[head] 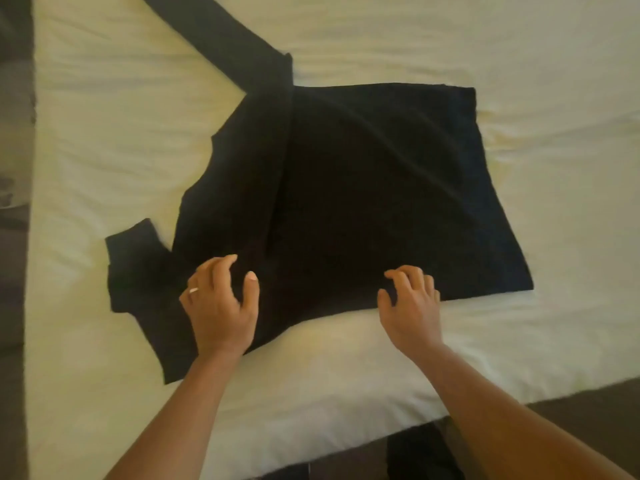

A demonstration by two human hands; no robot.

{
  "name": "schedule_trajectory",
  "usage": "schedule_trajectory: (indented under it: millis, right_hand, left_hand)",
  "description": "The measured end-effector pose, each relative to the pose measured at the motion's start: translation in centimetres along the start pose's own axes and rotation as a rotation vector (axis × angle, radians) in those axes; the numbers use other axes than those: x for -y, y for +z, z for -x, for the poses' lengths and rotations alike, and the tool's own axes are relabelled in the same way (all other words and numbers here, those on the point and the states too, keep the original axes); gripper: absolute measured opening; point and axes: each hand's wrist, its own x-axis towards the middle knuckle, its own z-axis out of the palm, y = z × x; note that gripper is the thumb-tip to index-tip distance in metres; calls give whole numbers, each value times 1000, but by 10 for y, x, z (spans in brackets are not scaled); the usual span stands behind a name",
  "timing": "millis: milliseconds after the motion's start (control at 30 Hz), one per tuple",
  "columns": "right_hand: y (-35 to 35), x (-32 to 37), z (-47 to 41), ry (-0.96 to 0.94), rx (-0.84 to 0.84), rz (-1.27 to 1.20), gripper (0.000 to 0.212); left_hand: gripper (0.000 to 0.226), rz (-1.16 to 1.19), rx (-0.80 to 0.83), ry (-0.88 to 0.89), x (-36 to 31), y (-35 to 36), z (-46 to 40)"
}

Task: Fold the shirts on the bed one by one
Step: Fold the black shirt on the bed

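Bed (pixel 519 46) fills most of the view, covered by a cream sheet (pixel 104 133), lightly wrinkled, under warm yellowish light. Dark brown floor (pixel 15 306) runs along the left edge of the bed and shows again at lower right (pixel 588 403). No walls or windows in view.

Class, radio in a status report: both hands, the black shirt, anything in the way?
Left hand and right hand open, fingers bent, at near edge of black long-sleeved shirt. Shirt partly folded on cream bed sheet. Nothing in the way.
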Motion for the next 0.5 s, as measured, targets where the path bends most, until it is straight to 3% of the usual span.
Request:
schedule_trajectory:
  millis: [67, 133, 267, 400, 500]
  right_hand:
    - [27, 49, 9, -142, 85, 32, 38]
    - [49, 89, 15, -206, 181, 67, 42]
    - [79, 129, 23, -89, 333, 145, 51]
    - [81, 132, 21, -23, 427, 213, 61]
    - [78, 128, 22, -28, 501, 209, 68]
  left_hand:
    - [45, 12, 21, -85, 54, -20, -6]
    - [56, 40, 175, -116, 99, -32, -9]
    - [79, 11, 482, 89, 156, -47, 1]
    - [96, -68, 486, 193, 179, -54, 28]
    - [115, -109, 618, 166, 191, -50, 48]
